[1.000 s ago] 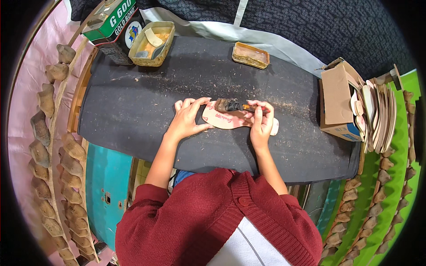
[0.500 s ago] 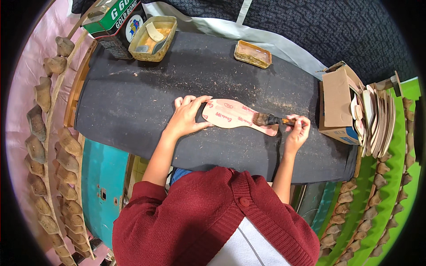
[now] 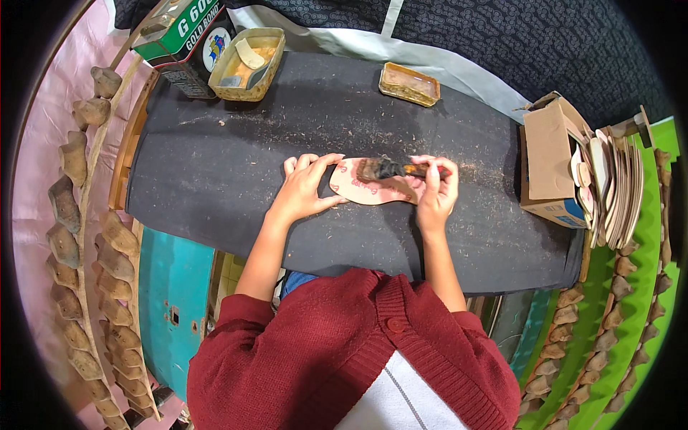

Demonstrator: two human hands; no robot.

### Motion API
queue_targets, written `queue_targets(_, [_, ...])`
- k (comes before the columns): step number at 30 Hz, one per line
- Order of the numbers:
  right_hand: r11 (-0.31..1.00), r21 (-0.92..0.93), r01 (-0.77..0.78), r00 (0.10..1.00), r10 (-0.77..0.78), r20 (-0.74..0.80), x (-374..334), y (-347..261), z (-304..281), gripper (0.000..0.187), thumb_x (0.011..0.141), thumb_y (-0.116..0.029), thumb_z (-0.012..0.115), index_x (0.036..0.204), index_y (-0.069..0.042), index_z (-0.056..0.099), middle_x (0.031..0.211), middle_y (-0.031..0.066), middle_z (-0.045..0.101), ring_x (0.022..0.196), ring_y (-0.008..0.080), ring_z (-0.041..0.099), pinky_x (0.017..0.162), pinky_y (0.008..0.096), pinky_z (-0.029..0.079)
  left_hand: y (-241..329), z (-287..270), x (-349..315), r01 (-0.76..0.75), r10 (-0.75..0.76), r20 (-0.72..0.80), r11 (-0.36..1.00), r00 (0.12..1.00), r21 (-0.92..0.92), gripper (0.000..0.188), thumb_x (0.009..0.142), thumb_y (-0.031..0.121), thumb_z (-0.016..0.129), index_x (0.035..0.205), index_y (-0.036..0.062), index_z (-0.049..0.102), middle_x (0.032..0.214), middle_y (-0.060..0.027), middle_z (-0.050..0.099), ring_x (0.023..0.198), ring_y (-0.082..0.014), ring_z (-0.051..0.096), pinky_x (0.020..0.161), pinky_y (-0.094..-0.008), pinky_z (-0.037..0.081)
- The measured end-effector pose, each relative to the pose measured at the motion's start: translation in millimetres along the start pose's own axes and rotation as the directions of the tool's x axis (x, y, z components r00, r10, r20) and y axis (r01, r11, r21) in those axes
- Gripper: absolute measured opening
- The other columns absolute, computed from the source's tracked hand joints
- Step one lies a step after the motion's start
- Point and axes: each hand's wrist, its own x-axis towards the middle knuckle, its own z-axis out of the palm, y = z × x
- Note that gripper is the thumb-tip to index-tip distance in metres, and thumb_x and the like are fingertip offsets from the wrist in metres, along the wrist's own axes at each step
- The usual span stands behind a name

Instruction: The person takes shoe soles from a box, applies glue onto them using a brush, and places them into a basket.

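A pinkish insole (image 3: pixel 352 190) with red print lies flat on the black cloth of the table. At its left end my left hand (image 3: pixel 309 188) grips it, fingers at the far edge and thumb at the near edge. My right hand (image 3: pixel 436 193) is closed round the handle of a paintbrush (image 3: pixel 371 170). The dark bristles rest on the left half of the insole, close to its far edge. The brush and my right hand hide the insole's right end.
A yellowish tub (image 3: pixel 266 80) with scrapers stands beside a green and black can (image 3: pixel 185 54) at far left. A shallow rectangular container (image 3: pixel 409 84) sits at the back. On the right, a cardboard box (image 3: pixel 548 158) holds many flat insoles. Shoe lasts (image 3: pixel 64 204) hang on racks.
My right hand has moved left with the paintbrush, from the insole's right end to its left half. My left hand keeps its grip on the insole's left end.
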Motion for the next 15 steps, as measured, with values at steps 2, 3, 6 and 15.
queue_targets(2, [1.000,-0.013,-0.007,0.999,0.008,0.033,-0.2,4.6,7.5,0.011,0.087,-0.011,0.040,0.095,-0.003,0.039,0.095,0.0136,0.053,0.089,0.0173,0.052,0.066,0.0236,0.049,-0.1,0.0,0.3,-0.002,0.002,0.004,1.000,1.000,0.000,0.071,0.052,0.035,0.073,0.113,0.0134,0.043,0.105,0.0002,0.053,0.093,-0.0191,0.044,0.083,-0.0339,0.024])
queue_targets(3, [0.998,-0.024,-0.061,0.997,0.062,0.044,-0.8,4.3,10.6,0.010,0.087,-0.011,0.040,0.094,-0.003,0.040,0.096,0.0140,0.053,0.091,0.0180,0.052,0.072,0.0256,0.046,-0.6,-0.4,-0.1,0.000,0.000,0.005,1.000,1.000,0.001,0.071,0.053,0.035,0.073,0.113,0.0133,0.044,0.105,0.0001,0.053,0.093,-0.0192,0.044,0.083,-0.0339,0.024])
queue_targets(6, [0.999,-0.054,0.005,0.999,-0.002,0.054,1.0,4.9,11.7,0.010,0.087,-0.009,0.040,0.094,-0.002,0.040,0.096,0.0144,0.053,0.092,0.0187,0.052,0.078,0.0274,0.043,-1.4,-1.1,-0.7,-0.002,0.002,0.007,1.000,1.000,0.001,0.069,0.053,0.035,0.073,0.113,0.0133,0.044,0.106,0.0001,0.053,0.093,-0.0193,0.044,0.083,-0.0340,0.024])
queue_targets(15, [0.999,-0.032,0.031,0.992,-0.027,0.122,0.3,4.6,12.6,0.016,0.084,-0.001,0.044,0.098,-0.004,0.039,0.095,0.0105,0.053,0.075,0.0089,0.048,0.064,0.0202,0.041,-1.8,-2.0,-0.1,0.012,-0.012,0.029,1.000,1.000,-0.019,0.069,0.053,0.032,0.073,0.112,0.0136,0.044,0.107,0.0004,0.051,0.094,-0.0199,0.044,0.083,-0.0343,0.024])
